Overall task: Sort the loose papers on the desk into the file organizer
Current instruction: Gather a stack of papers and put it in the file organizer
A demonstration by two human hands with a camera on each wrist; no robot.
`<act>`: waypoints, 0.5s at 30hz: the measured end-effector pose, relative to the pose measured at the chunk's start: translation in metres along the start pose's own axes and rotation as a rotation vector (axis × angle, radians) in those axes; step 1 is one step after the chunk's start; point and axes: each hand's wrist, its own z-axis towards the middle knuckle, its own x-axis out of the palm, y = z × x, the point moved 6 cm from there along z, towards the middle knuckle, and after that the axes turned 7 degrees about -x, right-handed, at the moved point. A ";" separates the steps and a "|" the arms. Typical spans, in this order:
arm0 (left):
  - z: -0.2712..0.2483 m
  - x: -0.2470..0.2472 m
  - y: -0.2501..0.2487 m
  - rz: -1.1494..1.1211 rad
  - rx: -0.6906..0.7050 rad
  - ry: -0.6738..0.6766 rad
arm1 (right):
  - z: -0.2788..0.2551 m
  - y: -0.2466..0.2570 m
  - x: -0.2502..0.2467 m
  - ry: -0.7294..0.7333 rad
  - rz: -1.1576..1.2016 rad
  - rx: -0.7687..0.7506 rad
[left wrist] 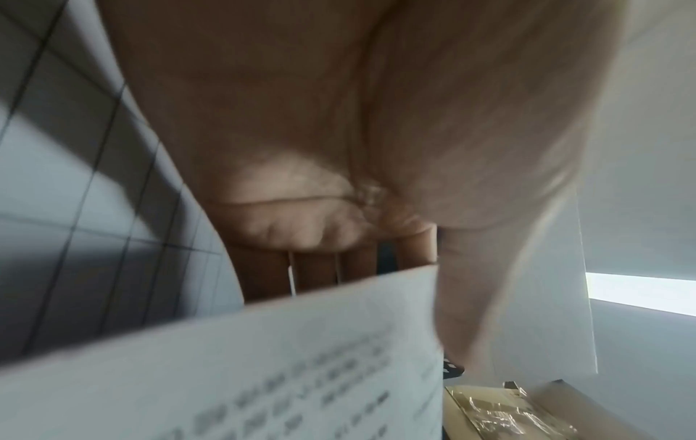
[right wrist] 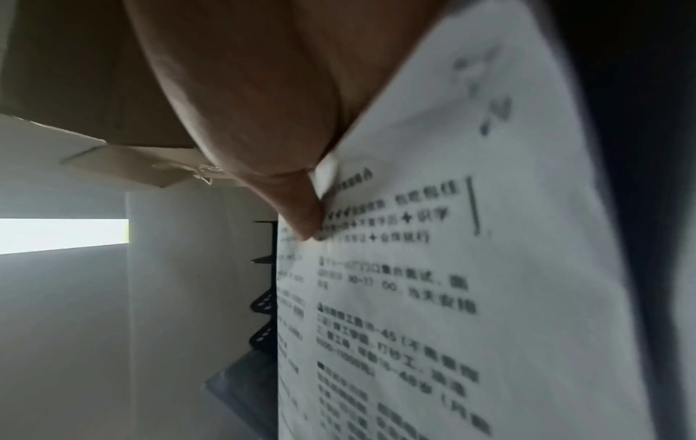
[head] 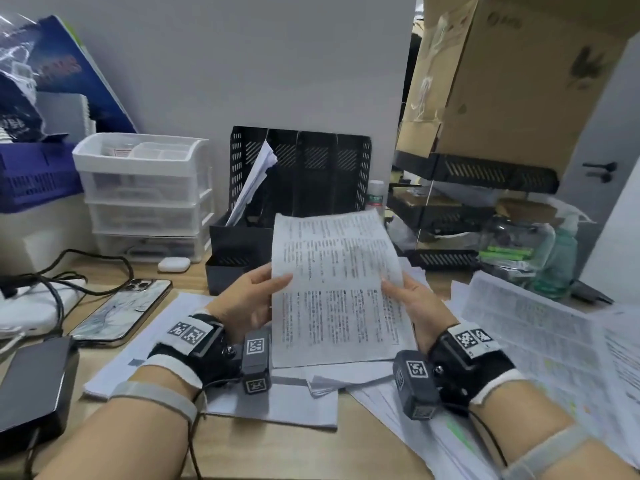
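Note:
A printed sheet of paper [head: 337,289] is held up above the desk, in front of the black mesh file organizer [head: 301,174]. My left hand [head: 252,299] pinches its left edge, thumb on the front. My right hand [head: 412,303] pinches its right edge. The left wrist view shows the sheet [left wrist: 263,357] with my thumb over it and fingers behind. In the right wrist view my thumb presses the printed sheet [right wrist: 433,282]. The organizer's leftmost slot holds some white papers [head: 254,181]. More loose papers [head: 540,348] cover the desk beneath and to the right.
A white drawer unit [head: 145,192] stands left of the organizer. A phone [head: 121,310], a black device [head: 34,382] and cables lie at the left. A cardboard box [head: 512,81] rests on black trays [head: 485,174] at the right, with bottles [head: 561,261] below.

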 end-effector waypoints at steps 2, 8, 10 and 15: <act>0.001 -0.005 0.001 0.025 0.007 -0.055 | 0.002 -0.008 -0.005 -0.013 -0.005 0.037; 0.000 -0.008 0.001 0.094 -0.029 -0.154 | 0.006 -0.018 -0.014 -0.026 -0.058 0.072; -0.001 -0.006 0.001 0.112 -0.040 -0.165 | 0.005 -0.019 -0.014 -0.013 -0.062 0.066; -0.005 0.001 -0.010 0.163 0.029 -0.222 | 0.012 -0.013 -0.018 -0.058 -0.268 -0.013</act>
